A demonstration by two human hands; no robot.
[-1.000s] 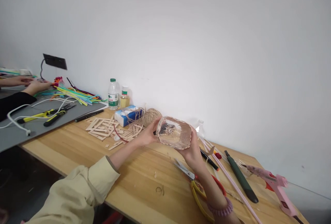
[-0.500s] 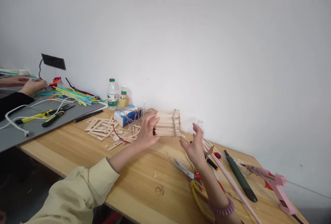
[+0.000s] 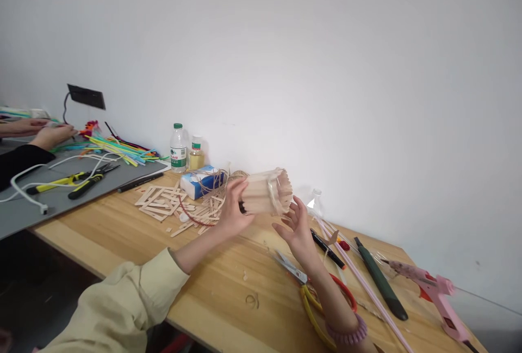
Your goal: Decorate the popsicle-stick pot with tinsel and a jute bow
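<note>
A round holder made of wooden craft sticks [image 3: 258,194] is held sideways above the table, blurred by motion. Its open end faces right, and a band of twine circles it near that rim. My left hand [image 3: 234,212] grips the other end, fingers wrapped around the sticks. Just below the rim, my right hand [image 3: 298,233] has its fingers apart; I cannot tell whether the fingertips touch the sticks. Scissors with red and yellow handles [image 3: 300,279] lie partly hidden under my right forearm.
Loose craft sticks [image 3: 161,200] are heaped left, beside a blue-and-white packet [image 3: 202,183] and a water bottle [image 3: 178,149]. At right lie a black marker [image 3: 328,249], a green-handled tool [image 3: 381,279] and a pink glue gun [image 3: 432,288]. A co-worker's hands [image 3: 51,134] are far left.
The stick holder has turned so its open end shows more. My right hand has moved up and left, closer to the rim, while my left hand keeps its grip.
</note>
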